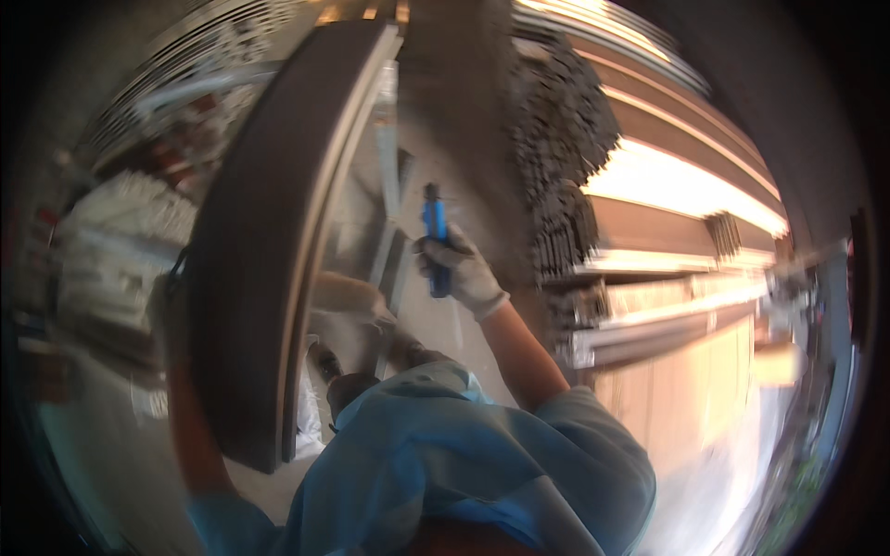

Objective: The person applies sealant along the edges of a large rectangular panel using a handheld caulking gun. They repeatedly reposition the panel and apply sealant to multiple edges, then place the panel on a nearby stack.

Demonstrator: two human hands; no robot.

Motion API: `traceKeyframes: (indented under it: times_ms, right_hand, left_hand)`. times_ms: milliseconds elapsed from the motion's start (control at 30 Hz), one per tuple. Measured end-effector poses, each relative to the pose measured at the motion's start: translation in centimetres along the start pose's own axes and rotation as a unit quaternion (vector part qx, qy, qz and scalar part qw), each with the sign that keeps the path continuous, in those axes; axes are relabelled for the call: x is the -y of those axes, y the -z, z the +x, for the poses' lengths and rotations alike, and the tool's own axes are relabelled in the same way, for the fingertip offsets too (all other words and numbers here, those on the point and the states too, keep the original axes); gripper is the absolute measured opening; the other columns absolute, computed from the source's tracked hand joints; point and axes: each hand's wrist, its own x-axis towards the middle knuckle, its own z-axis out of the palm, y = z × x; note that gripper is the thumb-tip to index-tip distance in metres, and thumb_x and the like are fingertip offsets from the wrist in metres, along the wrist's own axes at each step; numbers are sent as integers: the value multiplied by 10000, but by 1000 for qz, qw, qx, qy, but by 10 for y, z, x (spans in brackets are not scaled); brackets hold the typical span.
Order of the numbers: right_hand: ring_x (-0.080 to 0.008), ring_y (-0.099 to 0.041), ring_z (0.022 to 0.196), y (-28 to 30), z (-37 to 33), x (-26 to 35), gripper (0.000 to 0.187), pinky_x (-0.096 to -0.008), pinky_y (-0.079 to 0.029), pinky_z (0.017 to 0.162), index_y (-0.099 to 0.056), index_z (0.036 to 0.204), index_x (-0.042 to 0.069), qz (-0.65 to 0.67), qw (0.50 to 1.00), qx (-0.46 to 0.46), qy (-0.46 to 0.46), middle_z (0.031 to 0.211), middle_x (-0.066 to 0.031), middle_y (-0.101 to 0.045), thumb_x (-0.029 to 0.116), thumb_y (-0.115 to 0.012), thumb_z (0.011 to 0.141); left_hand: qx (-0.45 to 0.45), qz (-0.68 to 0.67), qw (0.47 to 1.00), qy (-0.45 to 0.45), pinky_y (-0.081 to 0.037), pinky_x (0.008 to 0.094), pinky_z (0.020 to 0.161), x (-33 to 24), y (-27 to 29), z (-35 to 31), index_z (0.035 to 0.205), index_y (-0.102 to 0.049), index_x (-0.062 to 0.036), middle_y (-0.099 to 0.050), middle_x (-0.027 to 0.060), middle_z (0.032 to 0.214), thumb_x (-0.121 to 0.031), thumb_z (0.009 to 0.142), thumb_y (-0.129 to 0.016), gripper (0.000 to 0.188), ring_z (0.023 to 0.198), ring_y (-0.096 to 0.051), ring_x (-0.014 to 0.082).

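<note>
My right hand (468, 269), in a pale glove with dark fingers, is wrapped around a slim blue hand-held tool (436, 227) with a dark tip pointing up and away from me. Blur hides the tool's exact kind. To the left stands a long dark brown panel (269, 185) with a pale edge on its right side. My left hand (167, 310) is at the panel's far left side, smeared by motion and partly dark; its fingers cannot be made out, nor whether they grip the panel.
Stacks of long dark profiles (565, 120) with bright, shiny tops fill the right side. Below them are light brown boards or boxes (681, 371). White and reddish bundled pieces (130, 222) lie on the left. Narrow strips (389, 250) stand or lie near my feet.
</note>
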Motion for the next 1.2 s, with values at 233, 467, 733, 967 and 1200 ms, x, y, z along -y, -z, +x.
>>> traceKeyframes:
  times_ms: [233, 467, 733, 967, 1200]
  right_hand:
    - [-126, -612, 796, 40, -103, -92, 206, -293, -525, 719, -594, 1151, 83, -40, 985, -112, -124, 914, -35, -628, 151, -656, 967]
    - [-119, -615, 807, 25, -180, -124, 355, -287, -535, 706, -527, 1284, 83, 130, 963, -138, -192, 920, -39, -610, 156, -668, 966]
    - [-151, -648, 919, 20, -245, -162, 567, -300, -548, 841, -443, 1457, 100, -267, 944, -132, -141, 1056, -102, -643, 157, -685, 948]
    - [-276, -692, 1029, 66, -252, -127, 543, -409, -573, 924, -416, 1469, 14, -20, 954, -219, -206, 1156, -182, -659, 196, -602, 993]
    - [-154, -639, 761, 137, -196, -37, 307, -306, -538, 660, -638, 1197, 27, -121, 951, -234, -162, 930, -66, -667, 167, -684, 928]
  left_hand:
    - [38, -8, 999, 14, -475, 433, 828, 14, -2, 22, 1159, -650, -23, -683, 196, 1013, -303, 989, -594, 332, 899, -626, 327]
    - [57, 4, 998, 30, -478, 430, 862, 21, -7, 33, 1187, -655, -20, -691, 206, 1081, -351, 983, -608, 391, 1007, -651, 348]
    - [32, 86, 994, -60, -503, 466, 856, 69, -34, 35, 1189, -668, -96, -677, 161, 1124, -275, 1009, -564, 274, 1004, -639, 360]
    - [-21, -140, 989, 34, -432, 324, 660, 7, 1, 23, 1027, -693, -28, -557, 23, 749, -289, 971, -630, 274, 700, -545, 163]
    - [-99, -459, 859, 205, -366, 229, 536, -74, 28, 89, 1064, -716, -41, -442, -36, 622, -245, 943, -687, 240, 547, -425, 79]
